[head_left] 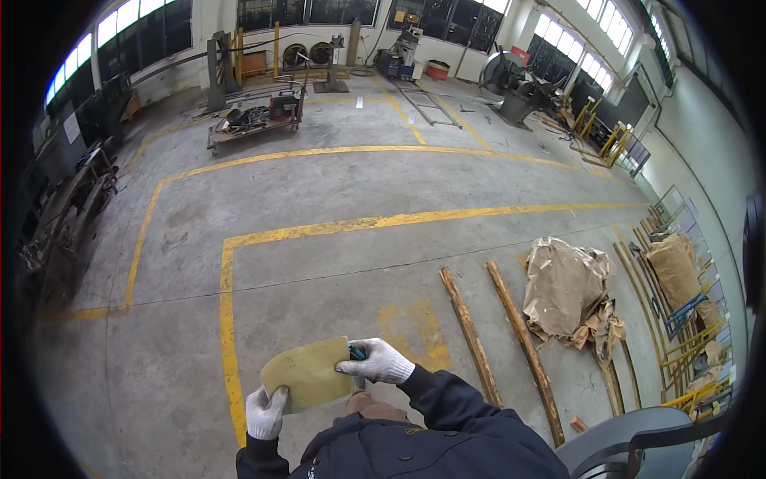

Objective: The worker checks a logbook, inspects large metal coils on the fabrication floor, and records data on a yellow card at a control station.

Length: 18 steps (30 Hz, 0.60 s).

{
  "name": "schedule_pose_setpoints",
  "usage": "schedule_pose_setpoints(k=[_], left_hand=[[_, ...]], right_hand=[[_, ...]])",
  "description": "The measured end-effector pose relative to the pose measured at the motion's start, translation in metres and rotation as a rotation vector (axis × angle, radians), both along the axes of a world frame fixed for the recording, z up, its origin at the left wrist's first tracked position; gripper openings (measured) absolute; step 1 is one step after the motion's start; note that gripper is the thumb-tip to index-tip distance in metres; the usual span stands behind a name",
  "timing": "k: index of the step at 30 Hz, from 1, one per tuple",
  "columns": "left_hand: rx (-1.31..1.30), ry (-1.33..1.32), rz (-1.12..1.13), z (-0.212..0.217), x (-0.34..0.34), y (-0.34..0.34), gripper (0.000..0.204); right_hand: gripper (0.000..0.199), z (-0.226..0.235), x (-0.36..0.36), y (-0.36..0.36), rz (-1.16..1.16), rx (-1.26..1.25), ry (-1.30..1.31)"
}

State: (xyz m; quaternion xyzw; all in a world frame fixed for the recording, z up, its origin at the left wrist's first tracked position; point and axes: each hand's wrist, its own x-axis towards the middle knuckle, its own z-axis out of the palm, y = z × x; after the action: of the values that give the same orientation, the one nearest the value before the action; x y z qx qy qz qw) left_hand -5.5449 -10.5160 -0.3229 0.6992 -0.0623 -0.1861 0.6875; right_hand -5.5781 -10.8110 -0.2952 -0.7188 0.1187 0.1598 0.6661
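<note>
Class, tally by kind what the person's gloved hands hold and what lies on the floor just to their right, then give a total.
Yellowish sheet, held by left hand and right hand: 1
Blue pen, in right hand: 1
Wooden beams: 2
Brown paper heap: 1
Total: 5

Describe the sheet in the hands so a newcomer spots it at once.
Low in the view, over the yellow floor line, two white-gloved hands meet. The left hand and right hand hold a sheet: flat, dull yellow-tan, round-cornered, unlike the crumpled brown paper to the right.
</note>
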Motion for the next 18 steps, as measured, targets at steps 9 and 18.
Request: schedule_pose_setpoints(k=[9, 18], left_hand=[[0.099, -0.057, 0.159, -0.011, 0.095, 0.001, 0.020], [0.131, -0.094, 0.177, 0.001, 0.227, -0.075, 0.020]], right_hand=[[0.056, -0.049, 0.133, -0.006, 0.143, 0.008, -0.078], [0.074, -0.018, 0.262, -0.083, 0.156, 0.079, -0.039]])
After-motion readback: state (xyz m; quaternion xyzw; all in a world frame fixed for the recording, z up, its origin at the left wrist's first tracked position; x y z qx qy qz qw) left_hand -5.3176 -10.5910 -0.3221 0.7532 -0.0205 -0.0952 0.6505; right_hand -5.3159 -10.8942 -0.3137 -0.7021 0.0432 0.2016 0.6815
